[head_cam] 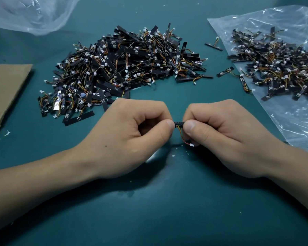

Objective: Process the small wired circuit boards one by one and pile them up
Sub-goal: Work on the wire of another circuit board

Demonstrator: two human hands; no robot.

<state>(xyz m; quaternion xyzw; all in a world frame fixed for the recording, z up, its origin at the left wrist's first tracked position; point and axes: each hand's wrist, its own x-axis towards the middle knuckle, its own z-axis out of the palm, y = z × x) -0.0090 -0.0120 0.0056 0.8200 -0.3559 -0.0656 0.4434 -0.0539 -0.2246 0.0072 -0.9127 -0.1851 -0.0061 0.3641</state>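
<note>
A small black circuit board (pixel 178 123) is held level between both hands just above the green table. My left hand (pixel 132 137) pinches its left end with thumb and curled fingers. My right hand (pixel 219 134) pinches its right end. Short orange and red wires hang from the board down to a white connector (pixel 192 144) under my right thumb. Behind my hands lies a large pile of the same wired boards (pixel 124 68). A second pile of boards (pixel 277 68) rests on a clear plastic bag at the right.
The clear plastic bag (pixel 295 121) covers the right side of the green table (pixel 158 210). Another crumpled clear bag (pixel 30 13) lies at the back left. A brown cardboard sheet (pixel 5 91) sits at the left edge. Two loose boards (pixel 213 46) lie between the piles.
</note>
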